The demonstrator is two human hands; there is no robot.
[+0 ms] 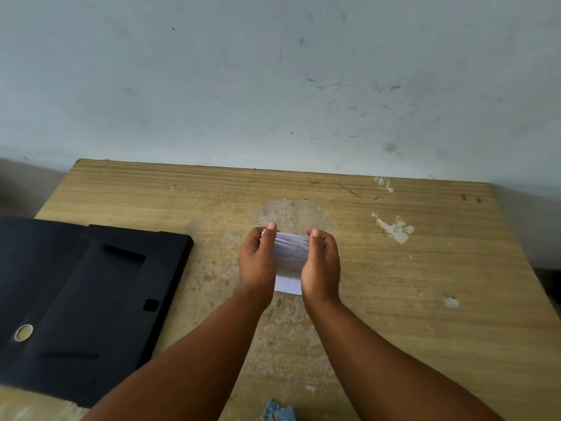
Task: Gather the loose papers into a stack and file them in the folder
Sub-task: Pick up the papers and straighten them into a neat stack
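Note:
A small stack of white papers (290,259) stands between my two hands over the middle of the wooden table (425,268). My left hand (257,259) presses the stack's left side and my right hand (321,262) presses its right side, fingers curled over the top edge. The stack's sheets show faint lines of writing. A black folder (91,299) lies open and flat on the table's left part, with inner pockets and a round metal snap (24,332). The folder is apart from my hands, to their left.
A pale grey scuffed wall (273,86) rises right behind the table's far edge. White paint marks (394,229) dot the table's right side. A bit of blue patterned cloth (279,413) shows at the bottom edge.

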